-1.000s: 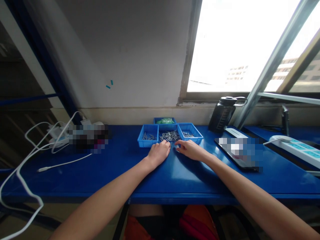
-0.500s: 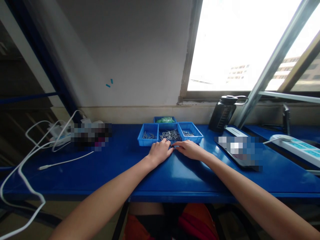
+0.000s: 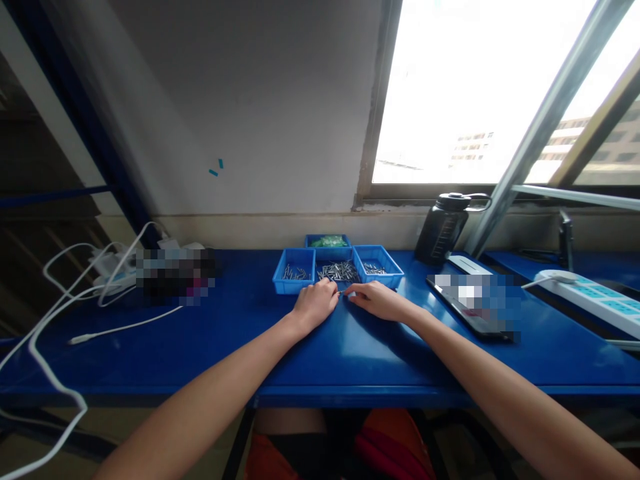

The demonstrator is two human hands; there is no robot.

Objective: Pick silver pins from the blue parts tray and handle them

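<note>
Both my hands rest on the blue workbench just in front of a cluster of small blue trays. My left hand is curled, its fingertips pinched at a tiny metal part. My right hand meets it from the right, fingers also pinched at that part. The middle tray holds several small metal pins. The left tray and the right tray hold fewer pins. Behind them, a tray holds green pieces.
A black bottle stands at the back right by the window. A dark flat device lies right of my hands, and a white power strip sits further right. White cables trail over the left end of the bench.
My hands have drawn together in front of the middle tray, and their fingertips now meet at a small metal part. The view has shifted slightly.
</note>
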